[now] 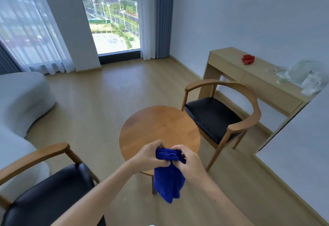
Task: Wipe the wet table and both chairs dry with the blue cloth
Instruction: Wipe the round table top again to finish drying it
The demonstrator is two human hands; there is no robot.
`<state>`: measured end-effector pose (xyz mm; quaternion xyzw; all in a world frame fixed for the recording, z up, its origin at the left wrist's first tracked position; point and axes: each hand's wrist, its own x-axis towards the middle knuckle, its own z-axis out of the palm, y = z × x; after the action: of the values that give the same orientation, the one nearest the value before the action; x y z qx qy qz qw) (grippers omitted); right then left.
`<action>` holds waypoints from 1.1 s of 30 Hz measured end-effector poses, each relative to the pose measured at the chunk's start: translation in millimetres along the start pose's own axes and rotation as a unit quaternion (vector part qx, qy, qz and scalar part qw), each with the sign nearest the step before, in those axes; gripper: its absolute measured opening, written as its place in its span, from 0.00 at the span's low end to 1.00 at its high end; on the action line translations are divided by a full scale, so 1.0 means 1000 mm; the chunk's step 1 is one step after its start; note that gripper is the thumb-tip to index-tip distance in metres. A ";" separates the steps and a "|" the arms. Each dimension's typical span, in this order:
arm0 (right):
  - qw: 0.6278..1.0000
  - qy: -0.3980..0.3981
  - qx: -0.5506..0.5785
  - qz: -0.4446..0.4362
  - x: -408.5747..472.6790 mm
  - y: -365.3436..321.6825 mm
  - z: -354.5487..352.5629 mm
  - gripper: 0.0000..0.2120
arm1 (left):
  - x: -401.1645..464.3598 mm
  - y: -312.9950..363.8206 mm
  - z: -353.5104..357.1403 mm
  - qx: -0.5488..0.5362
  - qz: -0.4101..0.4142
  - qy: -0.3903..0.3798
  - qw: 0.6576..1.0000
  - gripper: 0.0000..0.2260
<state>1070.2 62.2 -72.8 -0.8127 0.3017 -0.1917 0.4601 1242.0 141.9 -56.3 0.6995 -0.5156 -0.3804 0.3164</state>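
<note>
You hold the blue cloth [169, 175] bunched above the near edge of the round tabletop [158, 127], your left hand [149, 156] and right hand [187, 161] each with a grip clamped on its top while the rest hangs down. One chair [219, 115] stands to the right of the tabletop, the other chair [44, 190] near left.

One chair [219, 117] stands right of the round desk [158, 129], another chair [46, 186] to its near left; a cloth [169, 177] hangs over its near edge.
</note>
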 end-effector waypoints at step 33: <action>0.929 -0.290 -0.169 0.156 0.357 0.322 0.001 0.24 | 0.371 -0.187 0.078 -0.147 -0.376 0.146 0.903 0.16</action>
<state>1235.5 -302.3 -339.0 -0.8411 0.3062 0.1801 0.4078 1330.8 -169.1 -328.7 0.8346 -0.1001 -0.4361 0.3212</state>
